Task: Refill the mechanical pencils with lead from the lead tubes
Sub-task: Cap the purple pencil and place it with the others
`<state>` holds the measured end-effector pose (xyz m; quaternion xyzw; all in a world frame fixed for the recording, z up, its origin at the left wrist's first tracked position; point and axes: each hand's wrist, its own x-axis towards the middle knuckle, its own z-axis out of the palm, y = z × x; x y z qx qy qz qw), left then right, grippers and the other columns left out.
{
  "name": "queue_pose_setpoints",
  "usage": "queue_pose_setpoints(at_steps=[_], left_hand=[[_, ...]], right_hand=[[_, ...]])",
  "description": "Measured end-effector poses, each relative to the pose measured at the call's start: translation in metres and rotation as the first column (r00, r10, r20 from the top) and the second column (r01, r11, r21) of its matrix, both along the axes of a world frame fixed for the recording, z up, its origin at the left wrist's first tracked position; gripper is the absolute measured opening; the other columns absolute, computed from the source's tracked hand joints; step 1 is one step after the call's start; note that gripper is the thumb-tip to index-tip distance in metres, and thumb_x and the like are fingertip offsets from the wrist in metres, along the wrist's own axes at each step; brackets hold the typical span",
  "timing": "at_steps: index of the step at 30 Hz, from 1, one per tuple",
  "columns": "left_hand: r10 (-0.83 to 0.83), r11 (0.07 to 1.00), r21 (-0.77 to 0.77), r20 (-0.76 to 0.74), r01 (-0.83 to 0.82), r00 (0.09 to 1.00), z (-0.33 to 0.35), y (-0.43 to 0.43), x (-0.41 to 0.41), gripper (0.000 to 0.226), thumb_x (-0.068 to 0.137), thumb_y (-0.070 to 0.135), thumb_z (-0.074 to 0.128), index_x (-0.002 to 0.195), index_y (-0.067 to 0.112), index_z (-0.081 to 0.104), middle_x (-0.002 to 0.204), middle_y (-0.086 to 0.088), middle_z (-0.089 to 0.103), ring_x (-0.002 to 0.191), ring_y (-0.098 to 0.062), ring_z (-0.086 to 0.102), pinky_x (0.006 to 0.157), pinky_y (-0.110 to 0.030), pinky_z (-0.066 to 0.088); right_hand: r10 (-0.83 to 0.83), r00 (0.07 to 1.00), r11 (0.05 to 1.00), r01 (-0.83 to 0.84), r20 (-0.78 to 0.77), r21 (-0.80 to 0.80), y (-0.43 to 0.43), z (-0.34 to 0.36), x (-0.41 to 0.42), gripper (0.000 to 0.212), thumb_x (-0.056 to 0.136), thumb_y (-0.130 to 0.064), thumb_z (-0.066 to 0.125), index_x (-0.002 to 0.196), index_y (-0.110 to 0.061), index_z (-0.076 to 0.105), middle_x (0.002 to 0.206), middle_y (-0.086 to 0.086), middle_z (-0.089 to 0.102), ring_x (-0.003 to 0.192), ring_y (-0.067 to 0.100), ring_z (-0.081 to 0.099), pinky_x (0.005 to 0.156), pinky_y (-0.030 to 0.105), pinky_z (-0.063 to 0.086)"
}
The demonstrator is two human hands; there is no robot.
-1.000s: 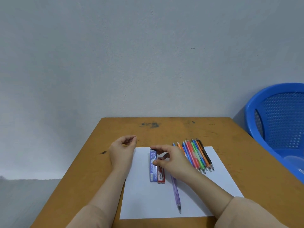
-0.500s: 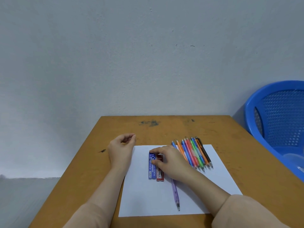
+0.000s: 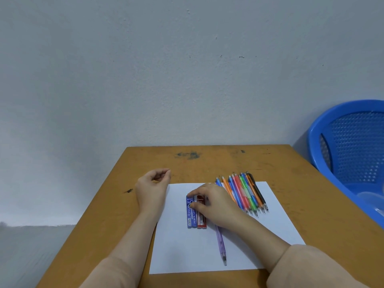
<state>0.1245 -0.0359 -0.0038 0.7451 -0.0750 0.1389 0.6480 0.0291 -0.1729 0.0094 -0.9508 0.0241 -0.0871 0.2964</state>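
A blue lead tube [image 3: 191,217] and a red lead tube [image 3: 201,220] lie side by side on a white sheet of paper [image 3: 185,254]. My right hand [image 3: 217,204] reaches over their far ends, with forefinger and thumb pinched on the top of the blue tube, which stays flat on the paper. A purple mechanical pencil [image 3: 220,244] lies under that wrist, tip toward me. Several coloured mechanical pencils [image 3: 246,194] lie in a row to the right. My left hand [image 3: 152,192] rests on the table at the paper's left edge, loosely curled and holding nothing.
The brown wooden table [image 3: 207,161] stands against a grey wall. A blue plastic basket [image 3: 353,146] sits off the table's right side.
My right hand has come down and left from above the tubes, and its forefinger and thumb now touch the blue tube. The left hand has stayed put.
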Motion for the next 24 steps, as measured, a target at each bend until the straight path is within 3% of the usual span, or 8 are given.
queue_pose_setpoints(at_steps=[3,5,9,11,14,17,21,24], left_hand=[[0.003,1.000,0.002,0.002,-0.003,1.000,0.000,-0.001,0.000,0.005,0.082,0.013,0.072,0.084,0.018,0.072,0.075,0.010,0.066,0.068,0.002,0.057,0.058,-0.004,0.040],[0.007,1.000,0.003,0.001,-0.007,1.000,0.001,-0.001,0.000,0.006,0.082,0.013,0.072,0.083,0.019,0.072,0.075,0.011,0.066,0.068,0.003,0.057,0.059,-0.006,0.041],[-0.006,1.000,-0.017,-0.010,0.006,1.000,0.001,-0.001,0.000,0.011,0.082,0.012,0.072,0.080,0.022,0.070,0.076,0.009,0.067,0.069,0.002,0.058,0.059,-0.007,0.042],[-0.009,1.000,-0.022,-0.007,0.009,1.000,0.001,-0.001,0.000,0.010,0.082,0.011,0.071,0.080,0.021,0.071,0.076,0.008,0.068,0.068,0.001,0.058,0.058,-0.005,0.043],[-0.012,1.000,-0.020,-0.008,0.012,1.000,0.002,-0.001,-0.001,0.009,0.082,0.011,0.072,0.081,0.020,0.071,0.076,0.007,0.068,0.069,0.000,0.058,0.058,-0.004,0.042],[-0.015,1.000,-0.001,0.003,0.015,1.000,0.002,-0.001,-0.002,0.009,0.082,0.011,0.071,0.081,0.020,0.071,0.076,0.008,0.067,0.070,0.000,0.058,0.058,-0.004,0.042],[-0.019,1.000,0.008,0.008,0.019,1.000,0.002,-0.001,-0.003,0.011,0.082,0.012,0.072,0.080,0.022,0.070,0.075,0.009,0.067,0.070,0.000,0.059,0.058,-0.005,0.043],[-0.023,1.000,0.014,0.007,0.022,1.000,0.003,-0.002,-0.002,0.010,0.082,0.012,0.072,0.080,0.022,0.070,0.076,0.008,0.068,0.071,-0.001,0.059,0.059,-0.007,0.043]], right_hand=[[-0.054,0.998,0.985,0.050,0.020,0.164,-0.004,0.009,-0.004,0.027,0.092,-0.024,0.060,0.119,-0.025,0.065,0.121,-0.005,0.057,0.096,0.005,0.052,0.069,0.008,0.041],[-0.094,0.995,0.966,0.085,0.029,0.245,-0.011,0.016,-0.006,0.026,0.092,-0.020,0.060,0.116,-0.027,0.066,0.111,-0.006,0.060,0.088,0.006,0.057,0.065,0.010,0.042],[-0.156,0.986,0.926,0.125,0.058,0.355,-0.029,0.032,-0.014,0.025,0.087,-0.005,0.064,0.103,-0.023,0.072,0.092,-0.011,0.067,0.084,0.005,0.061,0.072,0.008,0.046],[-0.146,0.989,0.921,0.125,0.028,0.368,-0.038,0.039,-0.017,0.026,0.085,-0.003,0.066,0.097,-0.026,0.071,0.086,-0.008,0.068,0.081,0.008,0.062,0.077,0.019,0.051],[-0.133,0.988,0.959,0.149,-0.082,0.240,-0.042,0.046,-0.022,0.027,0.083,-0.008,0.069,0.105,-0.024,0.070,0.079,-0.007,0.062,0.068,0.005,0.055,0.067,0.021,0.047],[-0.109,0.968,0.992,0.122,-0.226,0.042,-0.034,0.046,-0.025,0.044,0.081,-0.020,0.073,0.124,-0.023,0.061,0.090,-0.008,0.056,0.075,0.008,0.053,0.062,0.020,0.044],[-0.089,0.953,0.994,0.064,-0.290,-0.093,-0.016,0.039,-0.026,0.061,0.080,-0.029,0.075,0.135,-0.023,0.050,0.114,-0.002,0.059,0.082,0.006,0.051,0.071,0.020,0.042],[-0.103,0.952,0.988,0.063,-0.289,-0.144,-0.009,0.031,-0.026,0.063,0.079,-0.028,0.075,0.137,-0.021,0.050,0.106,-0.002,0.059,0.085,0.006,0.050,0.073,0.021,0.042]])
